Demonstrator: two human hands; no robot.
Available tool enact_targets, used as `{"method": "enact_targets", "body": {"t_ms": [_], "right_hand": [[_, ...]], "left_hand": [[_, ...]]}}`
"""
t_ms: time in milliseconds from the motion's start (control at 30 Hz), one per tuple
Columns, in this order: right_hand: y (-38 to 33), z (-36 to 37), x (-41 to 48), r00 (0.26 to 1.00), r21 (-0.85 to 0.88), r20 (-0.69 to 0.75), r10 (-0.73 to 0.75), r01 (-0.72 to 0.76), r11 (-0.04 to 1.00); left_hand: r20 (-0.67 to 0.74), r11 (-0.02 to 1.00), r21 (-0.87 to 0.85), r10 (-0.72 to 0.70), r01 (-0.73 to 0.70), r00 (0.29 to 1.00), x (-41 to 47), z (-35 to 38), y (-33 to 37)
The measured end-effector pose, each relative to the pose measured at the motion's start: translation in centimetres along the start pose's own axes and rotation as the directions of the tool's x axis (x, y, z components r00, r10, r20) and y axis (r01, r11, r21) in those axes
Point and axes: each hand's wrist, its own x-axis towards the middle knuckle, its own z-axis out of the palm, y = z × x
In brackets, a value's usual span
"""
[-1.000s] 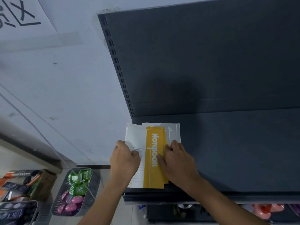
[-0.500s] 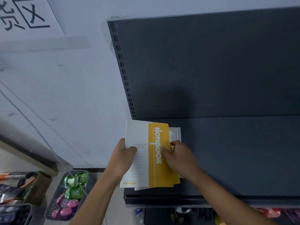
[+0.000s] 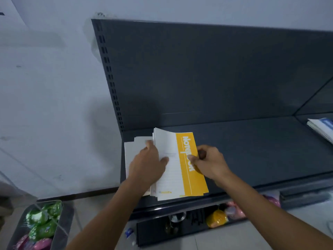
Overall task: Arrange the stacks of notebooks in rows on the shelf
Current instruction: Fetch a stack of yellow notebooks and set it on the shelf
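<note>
Yellow-covered stack (image 3: 185, 179) is now shifted right, partly off the white notebooks (image 3: 134, 150), which stay at the left end of the shelf (image 3: 261, 145) by its front edge. Left hand (image 3: 147, 165) grips the stack's left edge, thumb on top. Right hand (image 3: 209, 163) pinches the yellow side. Likely starting the row's next pile.

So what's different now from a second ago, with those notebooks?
The top bunch of yellow-and-white paper notebooks has shifted right and tilted, partly off the plain white notebooks below. The left hand now grips its left edge; the right hand pinches the yellow edge. The white notebooks stay at the left end of the dark grey metal shelf.
</note>
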Motion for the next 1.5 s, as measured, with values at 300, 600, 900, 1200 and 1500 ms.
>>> {"method": "enact_targets", "body": {"t_ms": [300,600,900,1200,1500], "right_hand": [[5.7,-9.8,-2.1,0.985,-0.021,-0.17,-0.003,0.0,1.0],[16.0,-23.0,-3.0,0.951,-0.126,-0.309,0.016,-0.058,0.99],[27.6,-36.1,-3.3,0.915,-0.173,-0.395,0.083,-0.163,0.971],[34.2,-44.5,-1.5,0.871,-0.089,-0.47,0.145,-0.21,0.974],[39.6,-52.2,1.8,0.787,-0.06,-0.564,0.25,-0.341,0.938]], "left_hand": [[0.061,0.988,-0.05,0.148,-0.145,0.987,-0.3,4.2,10.2],[0.13,0.963,-0.02,0.269,-0.269,0.954,-2.5,12.9,25.6],[0.162,0.931,0.045,0.35,-0.361,0.923,-4.9,23.4,40.8],[0.227,0.893,0.066,0.42,-0.444,0.878,-3.5,28.9,51.5],[0.306,0.832,0.06,0.51,-0.551,0.804,1.0,35.7,61.3]]}}
